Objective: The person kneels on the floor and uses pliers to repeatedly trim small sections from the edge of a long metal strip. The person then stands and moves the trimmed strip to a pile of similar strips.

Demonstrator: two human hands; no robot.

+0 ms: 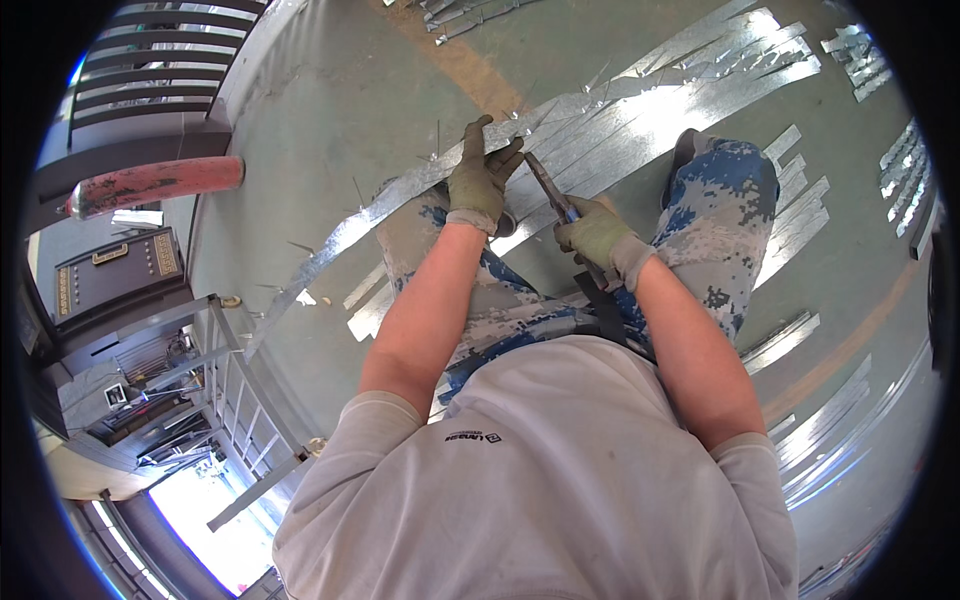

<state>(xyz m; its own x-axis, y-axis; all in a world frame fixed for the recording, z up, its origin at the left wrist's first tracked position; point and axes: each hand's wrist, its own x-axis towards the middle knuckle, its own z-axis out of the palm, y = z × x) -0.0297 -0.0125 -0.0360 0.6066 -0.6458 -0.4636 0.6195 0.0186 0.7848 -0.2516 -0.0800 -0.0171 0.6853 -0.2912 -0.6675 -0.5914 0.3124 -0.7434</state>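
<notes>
Across the lap, over camouflage trousers (720,200): long metal strip (340,230), curving down to the left onto the floor (330,80). Left hand (480,180), gloved, clamped around the strip where it meets the sheet (660,90). Right hand (597,235), gloved, closed on snips (548,185), blades at the cut just beside the left fingers. Risks, likely: snips nipping the glove, so close to the blades; sharp edge slicing a bare forearm; springy strip whipping loose; slivers underfoot.
</notes>
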